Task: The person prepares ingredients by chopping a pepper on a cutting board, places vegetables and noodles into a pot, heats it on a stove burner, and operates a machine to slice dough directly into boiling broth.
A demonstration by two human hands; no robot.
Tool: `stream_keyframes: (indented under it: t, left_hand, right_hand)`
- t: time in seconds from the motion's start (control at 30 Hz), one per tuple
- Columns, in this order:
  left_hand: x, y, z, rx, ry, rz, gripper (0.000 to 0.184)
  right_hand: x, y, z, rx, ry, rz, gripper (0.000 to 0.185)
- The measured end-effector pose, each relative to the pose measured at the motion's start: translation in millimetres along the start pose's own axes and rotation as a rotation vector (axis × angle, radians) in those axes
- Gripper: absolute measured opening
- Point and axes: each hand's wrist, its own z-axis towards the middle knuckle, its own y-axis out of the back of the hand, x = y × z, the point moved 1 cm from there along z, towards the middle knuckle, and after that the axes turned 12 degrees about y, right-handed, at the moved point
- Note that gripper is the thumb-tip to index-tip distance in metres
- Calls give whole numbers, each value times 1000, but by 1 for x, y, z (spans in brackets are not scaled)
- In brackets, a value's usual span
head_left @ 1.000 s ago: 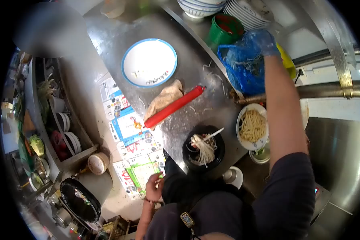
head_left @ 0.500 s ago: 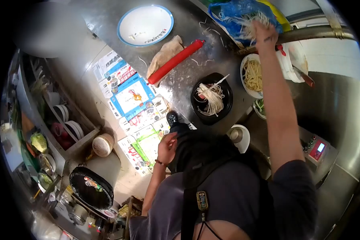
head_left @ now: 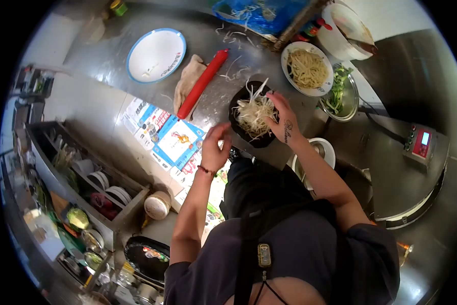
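Note:
A black bowl (head_left: 247, 141) stands near the table's front edge, heaped with pale bean sprouts (head_left: 255, 116). My right hand (head_left: 285, 121) rests at the bowl's right side, fingers spread against the sprouts, holding nothing visible. To the left of the bowl hovers my left hand (head_left: 217, 147), its fingers loosely curved and apart, with nothing in them. A red roll (head_left: 203, 84) lies beside a beige cloth (head_left: 189, 81). Behind the right hand sits a plate of noodles (head_left: 308, 69).
A white plate with a blue rim (head_left: 156, 55) lies at the back left. A blue bag (head_left: 269, 15) is at the back. On the right are a metal bowl of greens (head_left: 340, 96), a white bucket (head_left: 346, 31) and a device with a lit display (head_left: 421, 143).
My right hand has come from the blue bag to the black bowl, where sprouts now cover the top. My left hand has risen towards the bowl. The view has shifted.

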Motion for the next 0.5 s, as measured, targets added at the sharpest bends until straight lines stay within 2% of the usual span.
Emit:
stream_keyframes:
  t: [0.1, 0.2, 0.27, 0.3, 0.37, 0.43, 0.5]
  left_hand:
    - [-28, -17, 60, -137, -289, 198, 36]
    - [-32, -52, 124, -123, -325, 211, 43]
    - [-29, -81, 154, 177, -84, 198, 47]
    - [-33, -89, 156, 218, -107, 198, 47]
    - [-40, -95, 142, 403, -472, 614, 47]
    - [-52, -87, 116, 510, -565, 701, 53]
    - [-40, -87, 91, 573, -513, 838, 59]
  right_hand:
    - [3, 12, -11, 20, -16, 108, 47]
    - [19, 25, -23, -25, 24, 161, 41]
    - [25, 39, -38, -92, 27, 134, 38]
    - [24, 48, -46, -135, 20, 135, 36]
    - [6, 74, -60, -210, -3, 120, 34]
    - [-27, 93, -88, -320, -74, 23, 29]
    - [-72, 102, -121, -418, -152, 32, 25]
